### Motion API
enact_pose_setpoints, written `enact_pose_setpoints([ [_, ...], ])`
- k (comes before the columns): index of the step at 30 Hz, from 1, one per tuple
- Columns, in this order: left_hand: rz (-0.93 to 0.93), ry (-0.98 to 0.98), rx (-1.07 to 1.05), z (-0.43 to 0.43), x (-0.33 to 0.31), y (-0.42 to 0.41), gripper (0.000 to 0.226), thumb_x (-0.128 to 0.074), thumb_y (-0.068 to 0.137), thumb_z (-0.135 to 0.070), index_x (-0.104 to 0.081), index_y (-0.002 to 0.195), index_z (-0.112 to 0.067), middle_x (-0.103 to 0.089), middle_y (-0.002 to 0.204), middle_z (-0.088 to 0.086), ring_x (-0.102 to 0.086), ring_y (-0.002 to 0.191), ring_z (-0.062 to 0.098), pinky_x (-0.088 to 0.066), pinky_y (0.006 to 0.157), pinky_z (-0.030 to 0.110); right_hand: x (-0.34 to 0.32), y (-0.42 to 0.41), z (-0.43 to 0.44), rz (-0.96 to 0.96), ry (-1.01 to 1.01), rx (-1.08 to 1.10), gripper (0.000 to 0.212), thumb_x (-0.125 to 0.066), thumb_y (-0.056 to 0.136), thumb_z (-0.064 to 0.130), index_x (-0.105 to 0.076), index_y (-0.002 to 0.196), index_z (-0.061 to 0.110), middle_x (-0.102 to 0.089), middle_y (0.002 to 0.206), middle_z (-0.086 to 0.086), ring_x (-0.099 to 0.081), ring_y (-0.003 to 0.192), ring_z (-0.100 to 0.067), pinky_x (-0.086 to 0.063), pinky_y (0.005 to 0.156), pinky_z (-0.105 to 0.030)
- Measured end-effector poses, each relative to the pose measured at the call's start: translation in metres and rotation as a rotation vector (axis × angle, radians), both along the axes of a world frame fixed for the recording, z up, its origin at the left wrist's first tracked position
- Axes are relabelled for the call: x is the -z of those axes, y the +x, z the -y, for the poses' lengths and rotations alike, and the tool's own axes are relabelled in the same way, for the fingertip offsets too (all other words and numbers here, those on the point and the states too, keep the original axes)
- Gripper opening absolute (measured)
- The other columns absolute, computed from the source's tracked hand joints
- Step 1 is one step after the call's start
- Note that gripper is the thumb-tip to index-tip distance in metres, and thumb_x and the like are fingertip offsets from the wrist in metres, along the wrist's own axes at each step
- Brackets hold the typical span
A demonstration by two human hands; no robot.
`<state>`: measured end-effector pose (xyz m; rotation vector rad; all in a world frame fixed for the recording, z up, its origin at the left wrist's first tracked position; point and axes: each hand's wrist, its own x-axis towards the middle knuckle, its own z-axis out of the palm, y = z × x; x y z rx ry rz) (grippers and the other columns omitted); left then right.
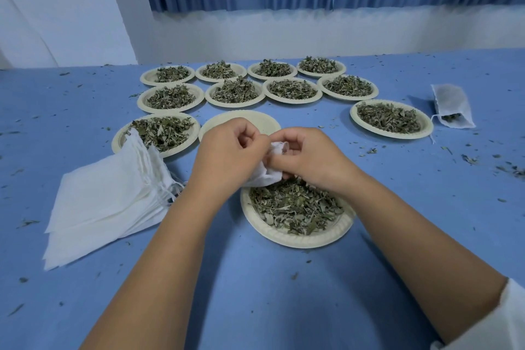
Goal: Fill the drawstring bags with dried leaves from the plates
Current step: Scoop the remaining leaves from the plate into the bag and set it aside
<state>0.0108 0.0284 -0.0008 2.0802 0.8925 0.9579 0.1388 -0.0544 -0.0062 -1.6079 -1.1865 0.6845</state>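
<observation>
Drawstring bag point(269, 174) in pinching grip of left hand point(227, 150) and right hand point(309, 156), above leaf plate point(298, 240)

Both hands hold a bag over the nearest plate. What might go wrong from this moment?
1. The bag is crumpled between the left hand and the right hand, its mouth not clearly open; leaves may miss it and scatter onto the table.
2. The stack of empty bags leans on a full plate; a forearm might nudge it and spill leaves.
3. The filled bag seems undrawn; leaves may slip out.
</observation>
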Motion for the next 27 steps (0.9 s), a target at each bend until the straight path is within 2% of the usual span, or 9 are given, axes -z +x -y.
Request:
enact_pose_setpoints([
  [2,-0.054,0.093,-0.085,-0.003,0.002,-0.001,0.013,-0.061,0.081,-0.022,-0.061,0.069,-0.017,-0.059,0.059,-0.008,-0.051,0.055,0.005,-0.041,0.057,0.024,-0.006,0.009,0.005,0.047,-0.037,-0.057,0.026,-0.079,0.08,0.02,-0.071,0.103,0.013,-0.067,0.077,0.003,-0.06,0.066,-0.012,-0.05,0.063,-0.022],
  [5,-0.09,0.123,-0.154,-0.007,0.004,-0.003,0.015,-0.056,0.085,-0.024,-0.058,0.073,-0.016,-0.058,0.065,-0.007,-0.052,0.061,0.007,-0.038,0.056,0.022,-0.015,0.025,0.013,0.262,-0.133,-0.111,0.013,-0.079,0.079,0.028,-0.074,0.09,0.022,-0.067,0.068,0.018,-0.055,0.061,0.004,-0.044,0.06,-0.01],
  [8,-0.128,0.154,-0.182,-0.009,0.005,-0.003,0.016,-0.052,0.09,-0.025,-0.057,0.08,-0.014,-0.06,0.074,-0.006,-0.055,0.067,0.015,-0.041,0.061,0.033,-0.018,0.035,0.019,0.482,-0.256,-0.125,0.015,-0.082,0.074,0.035,-0.073,0.084,0.031,-0.067,0.078,0.019,-0.053,0.066,0.003,-0.041,0.062,-0.01],
  [11,-0.121,0.196,-0.228,-0.01,0.005,-0.004,0.016,-0.049,0.092,-0.026,-0.054,0.082,-0.015,-0.06,0.076,-0.002,-0.054,0.067,0.019,-0.037,0.057,0.034,-0.017,0.038,0.019,0.577,-0.258,-0.062,0.022,-0.081,0.075,0.038,-0.068,0.091,0.032,-0.058,0.09,0.016,-0.054,0.074,-0.001,-0.039,0.064,-0.014],
  [14,-0.127,0.212,-0.268,-0.013,0.005,-0.007,0.013,-0.047,0.095,-0.022,-0.052,0.088,-0.012,-0.06,0.075,0.002,-0.051,0.065,0.019,-0.031,0.051,0.032,-0.02,0.037,0.019,0.579,-0.17,-0.042,0.022,-0.081,0.076,0.035,-0.063,0.085,0.029,-0.056,0.079,0.012,-0.048,0.062,0.001,-0.036,0.059,-0.014],
  [16,-0.14,0.188,-0.25,-0.014,0.004,-0.007,0.012,-0.047,0.096,-0.02,-0.053,0.093,-0.01,-0.062,0.075,0.005,-0.054,0.067,0.022,-0.033,0.055,0.035,-0.023,0.034,0.022,0.491,-0.211,-0.154,0.022,-0.084,0.073,0.034,-0.066,0.084,0.026,-0.062,0.077,0.01,-0.05,0.06,0.002,-0.043,0.061,-0.019],
  [21,-0.107,0.065,-0.127,-0.008,0.002,-0.005,0.009,-0.054,0.095,-0.018,-0.06,0.09,-0.016,-0.066,0.071,0.0,-0.066,0.072,0.023,-0.051,0.073,0.034,-0.019,0.027,0.025,0.584,-0.486,-0.348,0.038,-0.086,0.066,0.044,-0.068,0.1,0.041,-0.06,0.098,0.018,-0.057,0.086,-0.002,-0.048,0.08,-0.022],
  [24,-0.074,-0.023,-0.062,-0.006,0.0,-0.005,0.003,-0.063,0.092,-0.02,-0.065,0.091,-0.02,-0.069,0.071,0.001,-0.068,0.071,0.02,-0.055,0.078,0.035,-0.016,0.024,0.021,0.645,-0.469,-0.326,0.032,-0.085,0.07,0.039,-0.07,0.097,0.041,-0.058,0.089,0.019,-0.055,0.079,0.002,-0.047,0.074,-0.019],
  [27,-0.056,-0.096,-0.044,-0.004,-0.002,-0.005,0.007,-0.071,0.087,-0.025,-0.067,0.091,-0.02,-0.069,0.07,-0.002,-0.066,0.067,0.013,-0.053,0.073,0.025,-0.014,0.024,0.02,0.639,-0.445,-0.292,0.023,-0.085,0.071,0.036,-0.071,0.09,0.04,-0.056,0.066,0.024,-0.054,0.066,0.007,-0.04,0.059,-0.01],
])
